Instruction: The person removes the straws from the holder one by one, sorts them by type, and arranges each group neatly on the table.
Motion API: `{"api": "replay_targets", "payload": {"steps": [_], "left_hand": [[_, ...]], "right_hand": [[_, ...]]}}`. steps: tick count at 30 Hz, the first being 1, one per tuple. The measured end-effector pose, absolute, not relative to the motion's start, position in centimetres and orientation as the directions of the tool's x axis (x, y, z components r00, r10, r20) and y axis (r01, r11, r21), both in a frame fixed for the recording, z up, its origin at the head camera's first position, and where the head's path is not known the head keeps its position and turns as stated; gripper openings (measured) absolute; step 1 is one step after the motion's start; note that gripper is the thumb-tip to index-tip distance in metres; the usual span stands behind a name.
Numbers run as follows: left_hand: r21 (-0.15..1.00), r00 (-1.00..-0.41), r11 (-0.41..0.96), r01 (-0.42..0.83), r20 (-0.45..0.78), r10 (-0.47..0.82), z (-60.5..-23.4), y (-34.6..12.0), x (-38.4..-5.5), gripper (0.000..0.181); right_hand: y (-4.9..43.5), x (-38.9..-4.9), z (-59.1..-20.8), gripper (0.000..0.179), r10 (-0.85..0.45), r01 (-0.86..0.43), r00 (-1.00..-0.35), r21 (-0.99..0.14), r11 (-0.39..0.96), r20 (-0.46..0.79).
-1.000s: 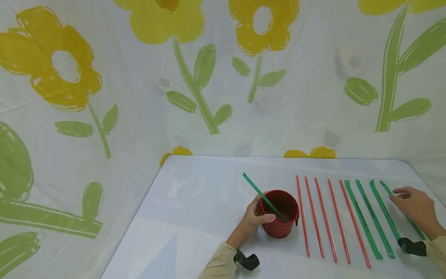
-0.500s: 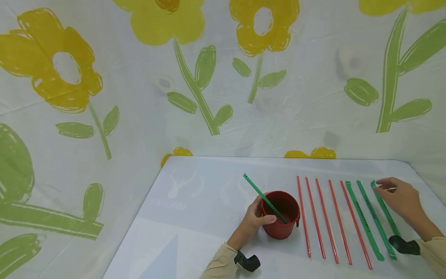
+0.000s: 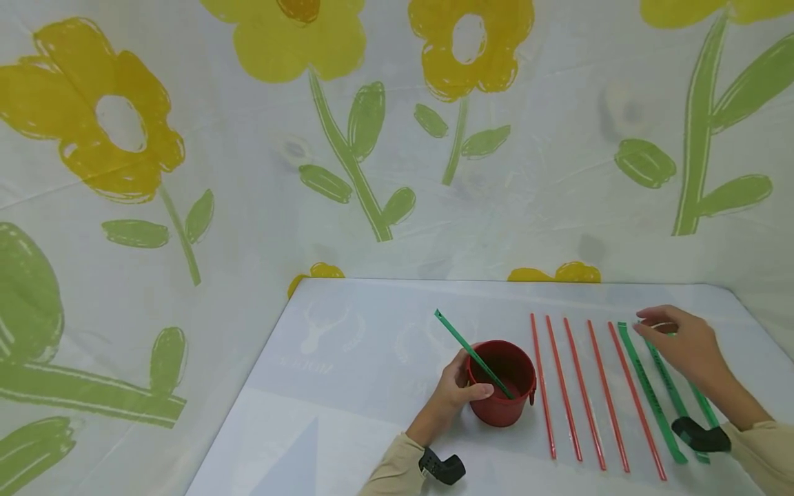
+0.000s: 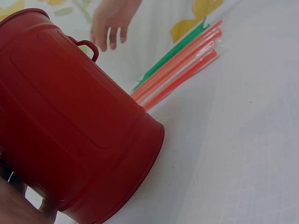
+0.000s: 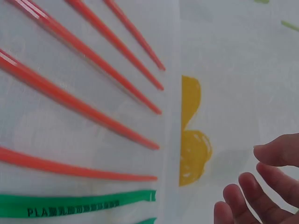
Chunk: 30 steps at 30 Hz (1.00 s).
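Note:
My left hand (image 3: 455, 387) grips a small red bucket (image 3: 501, 413) by its side, with the thumb at the rim. A green-wrapped straw (image 3: 455, 336) leans in the bucket, its upper end sticking out to the left. In the left wrist view the bucket (image 4: 74, 112) fills much of the picture. My right hand (image 3: 685, 344) hovers over the upper ends of the green-wrapped straws (image 3: 648, 393) on the table. Its fingers are loosely bent and hold nothing; in the right wrist view the thumb and fingers (image 5: 250, 186) stand apart. Hand and forearm hide part of these straws.
Several red straws (image 3: 602, 396) lie side by side between the bucket and the green ones. All rest on a pale table (image 3: 298, 427) with faint printing. Behind it hangs a white cloth (image 3: 546, 179) with yellow flowers and green leaves.
My right hand has moved left from the rightmost green straw, across the third, to above the second. The left hand and bucket have stayed put.

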<state>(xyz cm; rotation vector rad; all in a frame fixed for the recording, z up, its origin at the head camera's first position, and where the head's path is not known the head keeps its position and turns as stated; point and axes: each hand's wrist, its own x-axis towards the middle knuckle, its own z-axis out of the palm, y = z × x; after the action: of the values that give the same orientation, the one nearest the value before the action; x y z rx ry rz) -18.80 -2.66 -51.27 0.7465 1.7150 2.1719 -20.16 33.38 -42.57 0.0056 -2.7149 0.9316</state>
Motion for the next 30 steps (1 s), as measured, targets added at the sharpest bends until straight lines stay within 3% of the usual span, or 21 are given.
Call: {"api": "replay_targets", "payload": {"steps": [10, 17, 30], "left_hand": [[0.956, -0.835, -0.261, 0.130, 0.248, 0.491, -51.6, -2.5, -18.7, 0.065], [0.958, -0.830, -0.262, 0.116, 0.238, 0.504, -51.2, -2.3, -18.8, 0.064], [0.950, -0.840, -0.288, 0.123, 0.255, 0.479, -50.9, -2.5, -18.4, 0.064]], "right_hand": [[31.3, -19.2, -41.3, 0.036, 0.020, -0.148, -0.968, -0.630, 0.763, 0.252], [29.3, -19.0, -40.2, 0.027, -0.023, -0.247, -0.939, -0.626, 0.740, 0.343], [25.0, -17.6, -39.5, 0.023, -0.077, -0.310, -0.929, -0.650, 0.694, 0.361]]}}
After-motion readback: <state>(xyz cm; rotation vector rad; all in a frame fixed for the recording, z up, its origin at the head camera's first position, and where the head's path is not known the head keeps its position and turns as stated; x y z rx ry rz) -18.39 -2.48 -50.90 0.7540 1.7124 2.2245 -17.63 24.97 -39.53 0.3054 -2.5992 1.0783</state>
